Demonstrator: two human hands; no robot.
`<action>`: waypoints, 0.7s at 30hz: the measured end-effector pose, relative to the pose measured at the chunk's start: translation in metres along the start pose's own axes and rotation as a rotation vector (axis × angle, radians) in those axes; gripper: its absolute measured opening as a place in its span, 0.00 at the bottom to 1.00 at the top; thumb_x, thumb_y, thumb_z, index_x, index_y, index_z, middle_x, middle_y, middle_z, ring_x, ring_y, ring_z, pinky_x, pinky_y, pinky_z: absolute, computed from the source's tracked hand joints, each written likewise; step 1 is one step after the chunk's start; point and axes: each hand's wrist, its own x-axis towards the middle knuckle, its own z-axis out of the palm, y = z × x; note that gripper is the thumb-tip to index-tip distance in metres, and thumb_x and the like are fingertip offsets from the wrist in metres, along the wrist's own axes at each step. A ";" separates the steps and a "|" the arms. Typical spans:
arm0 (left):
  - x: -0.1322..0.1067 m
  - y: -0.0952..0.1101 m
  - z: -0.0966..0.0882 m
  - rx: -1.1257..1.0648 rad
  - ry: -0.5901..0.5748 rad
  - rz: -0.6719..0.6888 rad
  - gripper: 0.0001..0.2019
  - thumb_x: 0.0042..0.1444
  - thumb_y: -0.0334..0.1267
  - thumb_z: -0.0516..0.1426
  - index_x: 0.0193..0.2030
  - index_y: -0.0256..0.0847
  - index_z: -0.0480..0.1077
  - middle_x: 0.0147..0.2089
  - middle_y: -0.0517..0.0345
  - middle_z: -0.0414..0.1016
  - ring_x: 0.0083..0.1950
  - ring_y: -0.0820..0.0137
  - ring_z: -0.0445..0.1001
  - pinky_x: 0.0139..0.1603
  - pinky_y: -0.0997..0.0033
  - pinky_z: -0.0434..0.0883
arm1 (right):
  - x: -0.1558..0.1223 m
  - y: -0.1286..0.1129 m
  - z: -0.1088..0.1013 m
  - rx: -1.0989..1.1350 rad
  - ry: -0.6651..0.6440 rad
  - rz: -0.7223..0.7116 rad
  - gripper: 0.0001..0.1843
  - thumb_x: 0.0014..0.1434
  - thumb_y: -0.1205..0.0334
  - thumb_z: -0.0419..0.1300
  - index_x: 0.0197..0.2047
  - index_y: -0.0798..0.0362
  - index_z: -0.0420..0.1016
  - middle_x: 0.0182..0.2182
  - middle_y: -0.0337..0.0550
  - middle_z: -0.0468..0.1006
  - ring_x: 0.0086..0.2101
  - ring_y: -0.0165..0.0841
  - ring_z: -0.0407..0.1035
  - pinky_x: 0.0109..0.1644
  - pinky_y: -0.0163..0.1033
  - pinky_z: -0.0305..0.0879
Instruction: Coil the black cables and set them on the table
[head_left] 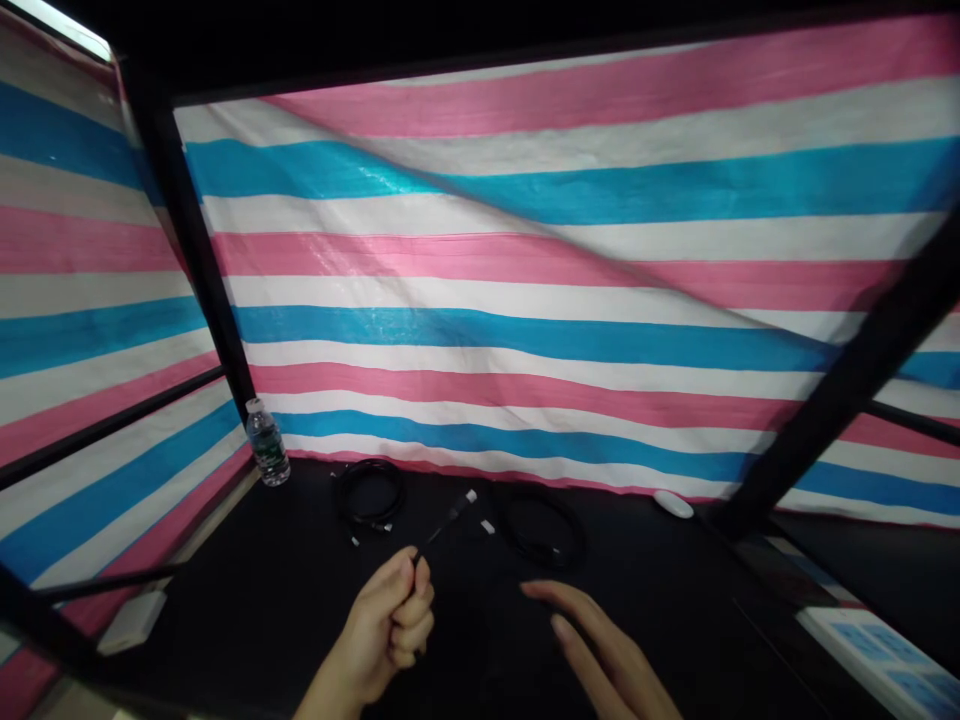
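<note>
The left hand [386, 625] is closed in a fist around a black cable [448, 522], which rises toward 1 o'clock and ends in a white plug [471, 495]. A second white plug [487, 526] sits just beside it; whether it belongs to the same cable I cannot tell. The right hand [600, 650] is open and empty, fingers spread over the black table [247, 600], with a coiled black cable [540, 525] at its 11 o'clock and a white computer mouse [673, 503] at its 1 o'clock. Another coiled black cable [369, 500] lies at the left hand's 12 o'clock, a plastic water bottle [266, 445] at its 11 o'clock. A striped pink, white and blue tarp [525, 270] hangs behind.
</note>
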 end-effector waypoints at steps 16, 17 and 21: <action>-0.004 0.015 0.025 0.373 -0.234 -0.077 0.22 0.58 0.61 0.60 0.32 0.41 0.68 0.18 0.67 0.59 0.16 0.79 0.49 0.18 0.74 0.43 | 0.052 -0.043 0.070 0.937 -0.285 0.450 0.18 0.50 0.47 0.75 0.36 0.52 0.83 0.37 0.44 0.81 0.41 0.36 0.73 0.47 0.41 0.68; -0.005 0.017 0.025 0.416 -0.210 -0.062 0.23 0.60 0.61 0.59 0.33 0.40 0.69 0.20 0.62 0.66 0.16 0.79 0.52 0.18 0.74 0.44 | 0.052 -0.042 0.071 1.002 -0.239 0.445 0.17 0.50 0.48 0.75 0.34 0.51 0.81 0.36 0.43 0.80 0.39 0.35 0.72 0.48 0.41 0.69; -0.009 0.029 0.018 0.463 0.010 0.041 0.23 0.62 0.59 0.57 0.37 0.36 0.72 0.38 0.46 0.80 0.17 0.82 0.57 0.17 0.75 0.40 | 0.061 -0.035 0.050 1.138 0.014 0.392 0.16 0.51 0.52 0.75 0.35 0.50 0.76 0.29 0.34 0.71 0.30 0.29 0.67 0.34 0.35 0.71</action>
